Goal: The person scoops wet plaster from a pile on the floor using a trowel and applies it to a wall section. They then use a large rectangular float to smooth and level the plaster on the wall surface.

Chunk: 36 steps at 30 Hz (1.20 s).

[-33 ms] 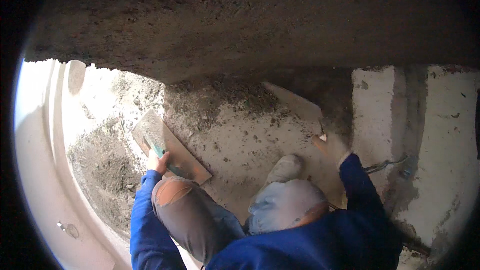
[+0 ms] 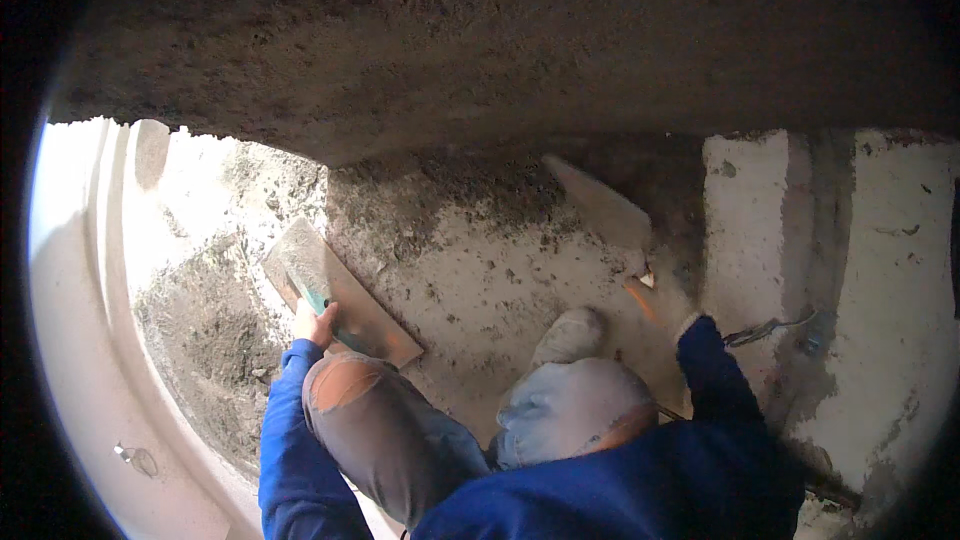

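My left hand (image 2: 316, 324) is closed round the teal handle of a wide rectangular plastering float (image 2: 350, 305), which sits low beside my left knee. Off to the right, my right hand (image 2: 676, 302) grips a trowel with a flat, tapering blade (image 2: 600, 205). That blade points up and left, toward the foot of the dark wall. The hand is pale and blends into the dusty floor, so its fingers are hard to make out. Something orange shows beside it.
A dark, rough plastered wall (image 2: 480, 50) fills the top. Mortar crumbs are strewn over the floor (image 2: 480, 280), with a heap of mortar (image 2: 210, 330) at left. Pale panels (image 2: 745, 210) stand at right, near a dark cable (image 2: 765, 330). My legs and shoe occupy the lower middle.
My right hand and the trowel have shifted slightly right and down, and the blade has turned a little. My left hand and the float have stayed in place.
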{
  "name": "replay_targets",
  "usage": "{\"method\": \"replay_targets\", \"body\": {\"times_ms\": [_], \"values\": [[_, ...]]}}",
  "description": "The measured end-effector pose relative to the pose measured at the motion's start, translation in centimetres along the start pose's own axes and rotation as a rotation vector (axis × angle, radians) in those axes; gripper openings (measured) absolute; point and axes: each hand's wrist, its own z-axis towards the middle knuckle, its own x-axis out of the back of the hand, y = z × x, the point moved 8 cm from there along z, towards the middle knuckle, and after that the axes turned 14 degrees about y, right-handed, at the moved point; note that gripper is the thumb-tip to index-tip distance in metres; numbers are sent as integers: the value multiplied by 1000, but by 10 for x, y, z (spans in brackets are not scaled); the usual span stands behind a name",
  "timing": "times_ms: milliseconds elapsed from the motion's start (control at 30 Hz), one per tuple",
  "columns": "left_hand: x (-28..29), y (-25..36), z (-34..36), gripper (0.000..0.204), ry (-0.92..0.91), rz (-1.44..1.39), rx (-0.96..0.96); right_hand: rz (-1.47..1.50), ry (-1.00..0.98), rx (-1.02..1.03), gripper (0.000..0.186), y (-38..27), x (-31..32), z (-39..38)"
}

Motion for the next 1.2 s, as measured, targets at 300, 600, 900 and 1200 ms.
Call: {"method": "replay_targets", "body": {"times_ms": [300, 600, 900, 1200], "values": [[19, 38, -6, 63, 33, 180, -46, 516, -277, -531, 46, 32, -100, -46], [25, 54, -16, 61, 4, 116, 8, 632, -606, -482, 39, -39, -159, -54], [15, 36, -8, 55, 71, 127, -20, -635, 219, 445, 53, -65, -12, 0], [23, 46, -14, 58, 86, 111, 13, -708, -533, 678, 43, -100, -80, 41]]}}
